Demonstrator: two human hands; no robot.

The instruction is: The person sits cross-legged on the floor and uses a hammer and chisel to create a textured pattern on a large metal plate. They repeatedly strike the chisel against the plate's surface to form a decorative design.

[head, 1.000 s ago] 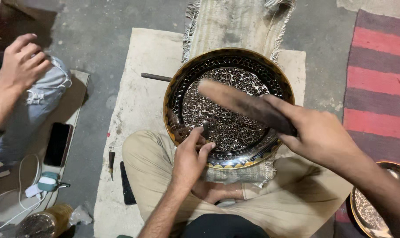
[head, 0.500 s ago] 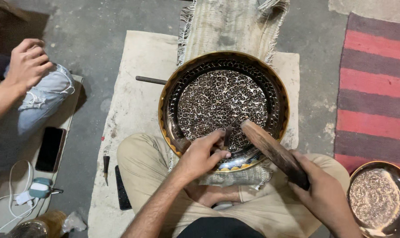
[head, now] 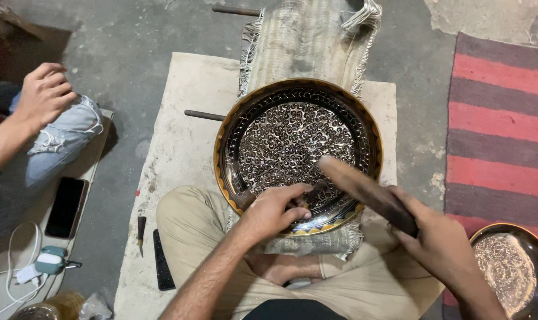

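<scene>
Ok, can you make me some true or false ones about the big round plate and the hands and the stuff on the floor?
1. The left hand rests on the near rim of the engraved tray. True.
2. The right hand holds a wooden mallet. True.
3. The phone lies on the striped rug. False: it lies far left, beside another person's knee.
4. The tray sits on bare concrete. False: it rests on a fringed cloth and the person's lap.
5. A second patterned dish is at lower right. True.
</scene>
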